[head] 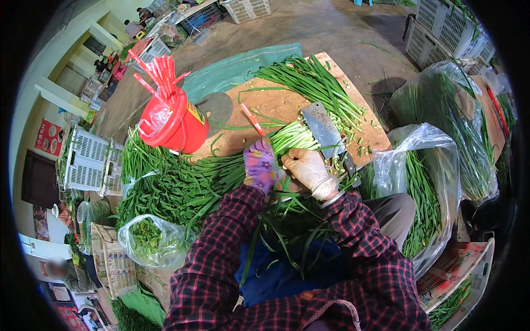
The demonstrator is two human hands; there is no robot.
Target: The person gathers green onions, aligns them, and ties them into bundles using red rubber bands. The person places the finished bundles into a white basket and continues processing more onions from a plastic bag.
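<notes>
My left hand (262, 165), in a purple flowered glove, is closed around a bundle of green chives. The pale stalk ends (295, 136) of the bundle fan out to the right on a wooden board (285, 103). My right hand (306, 169), in a whitish glove, has its fingers curled against those stalks; whether it pinches any is hidden. Just beyond it a cleaver (321, 126) lies flat on the board, its dark handle towards me. A second heap of chives (306, 82) rests at the far side. One printed red strip (252, 120) lies near my left hand.
A red bucket (178, 124) with red strips stands at the left, above a large pile of chives (165, 190). Plastic bags of greens (422, 198) stand at the right. White crates (89, 153) are at the far left. A person (76, 273) is at the lower left.
</notes>
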